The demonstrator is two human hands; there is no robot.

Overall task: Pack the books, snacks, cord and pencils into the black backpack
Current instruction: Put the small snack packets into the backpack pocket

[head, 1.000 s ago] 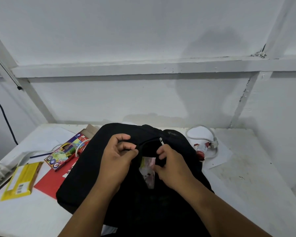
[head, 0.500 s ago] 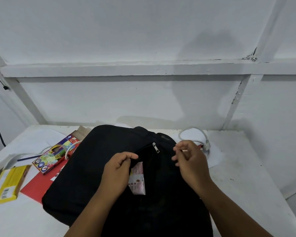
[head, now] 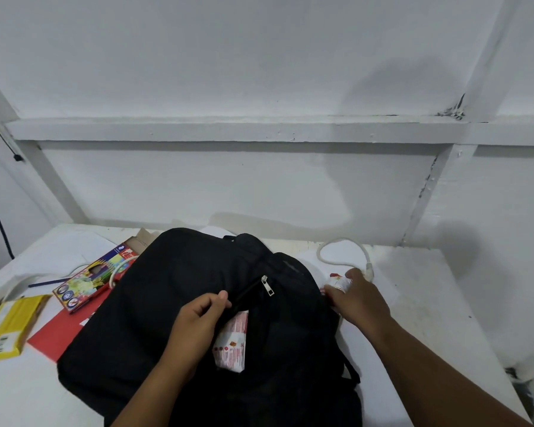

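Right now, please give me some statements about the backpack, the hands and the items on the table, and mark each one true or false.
1. The left hand pinches the edge of the open pocket of the black backpack. True.
2. The right hand rests inside the backpack. False: it is on the table right of the bag, fingers on a small red and white snack packet.
3. A snack packet sticks out of the open pocket. True.
4. The coloured pencil box is already packed. False: it lies on the table left of the bag.
5. The white cord lies left of the bag. False: it is on the right.
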